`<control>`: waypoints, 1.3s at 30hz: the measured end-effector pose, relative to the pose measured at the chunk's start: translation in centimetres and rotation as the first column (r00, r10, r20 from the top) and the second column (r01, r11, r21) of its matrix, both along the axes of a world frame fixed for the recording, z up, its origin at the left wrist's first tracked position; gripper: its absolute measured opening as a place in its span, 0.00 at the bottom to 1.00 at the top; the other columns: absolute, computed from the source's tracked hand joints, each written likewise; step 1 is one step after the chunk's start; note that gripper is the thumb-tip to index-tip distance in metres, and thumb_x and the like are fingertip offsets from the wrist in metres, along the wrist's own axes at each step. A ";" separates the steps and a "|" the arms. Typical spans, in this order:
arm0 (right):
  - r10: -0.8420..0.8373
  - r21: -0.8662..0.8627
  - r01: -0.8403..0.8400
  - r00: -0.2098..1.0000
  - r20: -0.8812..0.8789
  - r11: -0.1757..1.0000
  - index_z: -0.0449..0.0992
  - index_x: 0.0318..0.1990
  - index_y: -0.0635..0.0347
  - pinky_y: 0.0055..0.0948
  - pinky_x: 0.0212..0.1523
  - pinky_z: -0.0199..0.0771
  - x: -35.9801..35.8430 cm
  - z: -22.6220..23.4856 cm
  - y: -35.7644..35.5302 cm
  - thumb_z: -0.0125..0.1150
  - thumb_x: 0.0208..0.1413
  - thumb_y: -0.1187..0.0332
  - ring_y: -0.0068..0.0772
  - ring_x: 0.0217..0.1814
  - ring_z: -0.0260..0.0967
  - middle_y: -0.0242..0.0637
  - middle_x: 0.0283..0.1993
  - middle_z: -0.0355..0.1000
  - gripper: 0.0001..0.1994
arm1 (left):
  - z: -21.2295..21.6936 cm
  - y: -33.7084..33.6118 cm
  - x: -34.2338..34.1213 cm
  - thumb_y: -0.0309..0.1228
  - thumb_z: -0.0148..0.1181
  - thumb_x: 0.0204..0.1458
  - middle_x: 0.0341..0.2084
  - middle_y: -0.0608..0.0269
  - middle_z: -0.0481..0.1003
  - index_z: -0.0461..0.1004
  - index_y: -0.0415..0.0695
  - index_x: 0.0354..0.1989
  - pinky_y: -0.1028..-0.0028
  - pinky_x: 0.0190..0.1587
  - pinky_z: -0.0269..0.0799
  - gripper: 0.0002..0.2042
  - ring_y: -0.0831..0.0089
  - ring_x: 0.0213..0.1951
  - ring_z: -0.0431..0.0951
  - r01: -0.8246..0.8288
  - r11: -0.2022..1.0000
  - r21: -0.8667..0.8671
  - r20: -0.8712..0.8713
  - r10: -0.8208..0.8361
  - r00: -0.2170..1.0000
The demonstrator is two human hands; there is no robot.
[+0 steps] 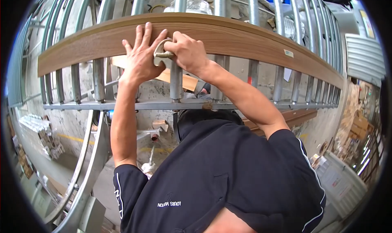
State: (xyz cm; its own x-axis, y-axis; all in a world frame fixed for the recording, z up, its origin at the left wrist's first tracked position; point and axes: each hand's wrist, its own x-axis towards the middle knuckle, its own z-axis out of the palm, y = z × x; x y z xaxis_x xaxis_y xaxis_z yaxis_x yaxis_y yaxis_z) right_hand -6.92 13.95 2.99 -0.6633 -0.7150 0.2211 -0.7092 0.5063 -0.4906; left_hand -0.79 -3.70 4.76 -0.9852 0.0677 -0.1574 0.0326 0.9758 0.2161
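A long wooden rail [245,39] runs left to right atop grey metal bars [176,80], at arm's reach ahead. The left hand [141,55] lies flat and open on its face, holding nothing. Touching it, the right hand [185,51] is closed around a small cloth [160,53] pressed to the rail's lower edge

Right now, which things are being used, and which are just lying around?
In use:
left hand flat on the wooden rail
right hand pressing a cloth
metal railing bars

Lying about:
wood pieces
clear plastic wrap
stacked boxes
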 end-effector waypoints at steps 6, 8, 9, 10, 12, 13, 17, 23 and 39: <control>-0.305 0.115 0.292 0.945 0.116 0.949 0.77 0.36 0.53 0.41 0.36 0.72 -0.7 0.7 16.9 0.68 0.38 0.74 0.45 0.39 0.71 0.38 0.35 0.68 0.14 | -0.1 0.4 0.5 0.36 0.62 0.37 0.75 0.52 0.40 0.50 0.67 0.73 0.28 0.66 0.37 0.48 0.47 0.75 0.36 0.024 0.997 -0.072 0.014 -0.023 1.000; -0.443 0.167 0.425 0.892 0.087 0.890 0.75 0.37 0.58 0.42 0.37 0.70 -0.6 1.4 24.6 0.70 0.34 0.75 0.49 0.38 0.70 0.42 0.35 0.67 0.17 | -0.3 0.5 0.6 0.36 0.62 0.37 0.75 0.52 0.40 0.49 0.66 0.73 0.29 0.66 0.37 0.48 0.47 0.75 0.37 0.043 0.996 -0.077 -0.011 -0.044 0.999; -0.525 0.187 0.512 0.851 0.022 0.838 0.76 0.38 0.59 0.41 0.37 0.69 -0.9 1.7 27.8 0.70 0.35 0.75 0.49 0.37 0.70 0.42 0.34 0.67 0.17 | -0.2 0.6 0.7 0.36 0.63 0.38 0.74 0.51 0.40 0.49 0.65 0.74 0.29 0.66 0.37 0.48 0.47 0.74 0.37 0.052 0.996 -0.079 -0.006 -0.052 0.999; -0.561 0.150 0.563 0.826 -0.058 0.813 0.76 0.39 0.59 0.41 0.36 0.69 -0.8 1.8 30.8 0.70 0.37 0.75 0.50 0.36 0.70 0.43 0.34 0.68 0.17 | -0.2 0.6 0.8 0.37 0.63 0.40 0.74 0.51 0.41 0.49 0.64 0.74 0.30 0.66 0.38 0.47 0.46 0.74 0.37 0.069 0.994 -0.082 -0.009 -0.070 0.998; -0.725 0.239 0.719 0.684 -0.082 0.652 0.78 0.37 0.55 0.40 0.36 0.71 -0.1 2.1 35.6 0.69 0.44 0.73 0.46 0.36 0.72 0.42 0.34 0.69 0.10 | -0.2 1.0 0.9 0.39 0.64 0.41 0.74 0.50 0.41 0.49 0.63 0.74 0.30 0.67 0.38 0.46 0.46 0.74 0.38 0.066 0.993 -0.094 -0.030 -0.069 0.997; -0.712 0.114 0.708 0.702 -0.005 0.697 0.77 0.37 0.57 0.35 0.34 0.71 0.4 1.8 37.2 0.69 0.45 0.74 0.41 0.34 0.71 0.40 0.33 0.69 0.11 | -0.2 1.4 1.1 0.41 0.64 0.43 0.74 0.49 0.42 0.49 0.62 0.74 0.30 0.67 0.38 0.45 0.45 0.74 0.38 0.057 0.995 -0.085 -0.042 -0.060 0.997; -0.713 -0.191 0.913 0.401 0.575 0.360 0.75 0.40 0.67 0.20 0.28 0.68 3.8 0.1 40.9 0.66 0.50 0.83 0.18 0.33 0.67 0.27 0.34 0.69 0.10 | -1.5 5.9 1.6 0.51 0.59 0.53 0.74 0.48 0.44 0.48 0.45 0.73 0.39 0.71 0.33 0.43 0.52 0.75 0.39 -0.022 0.994 -0.108 -0.073 0.014 0.997; -0.315 -0.456 0.848 0.525 0.791 0.269 0.78 0.51 0.60 0.16 0.38 0.68 5.5 0.1 45.3 0.67 0.55 0.79 0.13 0.39 0.69 0.25 0.44 0.75 0.16 | -3.5 20.5 0.1 0.44 0.59 0.53 0.72 0.53 0.51 0.55 0.42 0.71 0.43 0.71 0.36 0.38 0.54 0.74 0.45 0.139 0.990 0.038 -0.272 -0.124 0.954; 0.322 -0.516 0.836 0.443 0.837 0.189 0.64 0.62 0.61 0.37 0.63 0.69 4.7 0.4 46.7 0.68 0.57 0.64 0.32 0.61 0.68 0.37 0.59 0.69 0.28 | 0.8 39.0 1.4 0.37 0.66 0.48 0.61 0.57 0.68 0.72 0.51 0.59 0.51 0.67 0.56 0.27 0.55 0.66 0.63 0.167 0.913 0.371 -0.301 -0.052 0.952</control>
State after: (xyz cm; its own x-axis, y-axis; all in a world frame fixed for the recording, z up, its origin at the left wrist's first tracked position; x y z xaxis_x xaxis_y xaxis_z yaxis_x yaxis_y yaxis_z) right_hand -2.21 60.66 3.42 -0.9631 -0.1439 -0.2273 0.2680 -0.5879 -0.7633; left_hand 0.57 35.35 5.60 -0.9670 0.1767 0.1834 0.2494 0.8024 0.5422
